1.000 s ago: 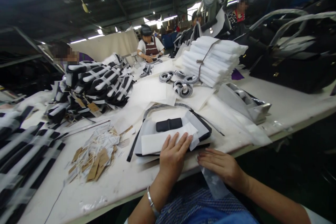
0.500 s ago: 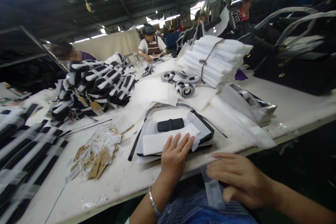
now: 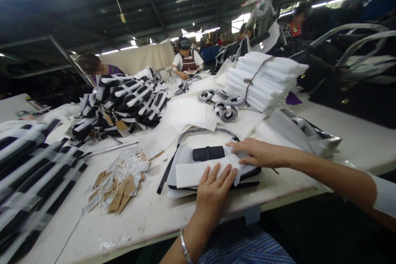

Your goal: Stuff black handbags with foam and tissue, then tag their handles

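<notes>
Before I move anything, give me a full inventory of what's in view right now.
Wrapped handbag: one, black under white wrapping, front centre
Banded panel: one, black, on the handbag
Foam strip: one, white, across the handbag
Paper tags: pile, white and brown, left of the handbag
Wrapped bundles: two heaps, black and white, left
Coiled straps: several, grey, mid-table
Tied stack: one, white, behind the coils
Flat sheets: several, white, mid-table
Large bags: count unclear, black, right
Worktable: one, white, beneath
Co-workers: four nearer ones, mixed clothing, beyond
Bracelet: one, silver, left wrist
Left hand: one, bare, on the strip
Right hand: one, bare, at the handbag's right side
</notes>
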`<state>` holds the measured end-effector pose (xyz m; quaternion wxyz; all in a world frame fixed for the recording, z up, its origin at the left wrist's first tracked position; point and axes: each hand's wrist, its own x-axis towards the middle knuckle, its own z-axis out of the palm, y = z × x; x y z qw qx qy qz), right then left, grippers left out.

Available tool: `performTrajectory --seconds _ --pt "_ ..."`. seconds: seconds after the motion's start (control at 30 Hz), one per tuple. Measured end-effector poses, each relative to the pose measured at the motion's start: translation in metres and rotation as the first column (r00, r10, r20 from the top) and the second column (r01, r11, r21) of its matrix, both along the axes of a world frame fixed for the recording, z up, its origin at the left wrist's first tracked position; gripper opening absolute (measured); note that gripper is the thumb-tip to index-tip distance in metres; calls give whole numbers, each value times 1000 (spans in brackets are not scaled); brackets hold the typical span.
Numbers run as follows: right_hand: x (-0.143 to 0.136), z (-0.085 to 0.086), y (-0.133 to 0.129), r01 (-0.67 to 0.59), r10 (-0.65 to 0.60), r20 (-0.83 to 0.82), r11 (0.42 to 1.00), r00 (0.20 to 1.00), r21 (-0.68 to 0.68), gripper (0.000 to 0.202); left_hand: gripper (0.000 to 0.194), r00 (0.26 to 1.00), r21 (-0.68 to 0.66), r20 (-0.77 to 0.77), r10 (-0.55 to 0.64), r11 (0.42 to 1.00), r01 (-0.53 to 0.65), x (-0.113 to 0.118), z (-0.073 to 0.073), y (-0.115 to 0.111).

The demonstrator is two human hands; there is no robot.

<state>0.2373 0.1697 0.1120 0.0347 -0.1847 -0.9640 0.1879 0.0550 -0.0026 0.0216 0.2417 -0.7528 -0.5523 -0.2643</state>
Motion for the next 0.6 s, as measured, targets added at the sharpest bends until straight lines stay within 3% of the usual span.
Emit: performTrajectory --seconds 0.13,0.27,0.43,0.6 --pt "2 3 -1 12 -12 4 1000 1000 -5 57 36 1000 5 14 -7 1000 7 -1 -2 1" --pt "2 3 -5 22 -22 -15 1000 1000 8 52 44 1000 -35 25 2 999 -1 -2 -1 1" --pt "8 1 -7 -3 3 0 1000 1000 7 35 38 998 -32 62 -8 999 10 -1 0 1" --pt "10 4 -2 -8 8 -21 1000 1000 -22 52 39 998 -32 57 -18 999 20 -1 0 2"
